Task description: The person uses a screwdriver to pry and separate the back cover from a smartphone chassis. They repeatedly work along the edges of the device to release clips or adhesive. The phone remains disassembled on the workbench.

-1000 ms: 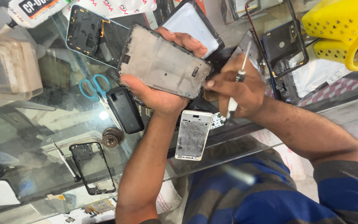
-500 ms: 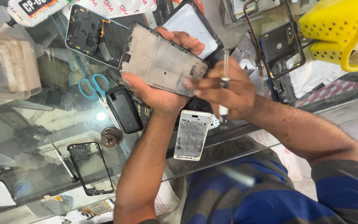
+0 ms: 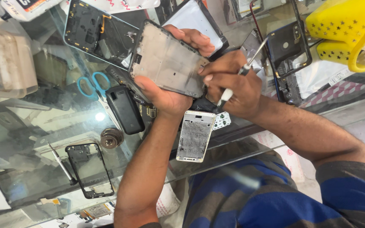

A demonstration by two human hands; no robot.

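Note:
My left hand (image 3: pixel 170 95) grips a grey metal phone frame (image 3: pixel 167 63), holding it tilted above the glass counter with its bare inner side up. My right hand (image 3: pixel 233 86) is closed around a thin screwdriver (image 3: pixel 243 69) with a white handle. The metal tip points up and to the right, away from the frame. The right thumb and forefinger touch the frame's right edge. A white phone chassis (image 3: pixel 195 135) lies on the glass just below both hands.
On the glass counter (image 3: pixel 43 126) lie a black phone back with circuit parts (image 3: pixel 98 31), blue scissors (image 3: pixel 91 84), a small black handset (image 3: pixel 125 109), a black frame (image 3: pixel 89 169), a round metal piece (image 3: pixel 111 138), another dark phone body (image 3: pixel 290 46) and a yellow plastic object (image 3: pixel 347 29).
My right hand has turned the screwdriver: its tip, first up, then down near the frame, now points up and right. The left hand and frame stayed nearly still.

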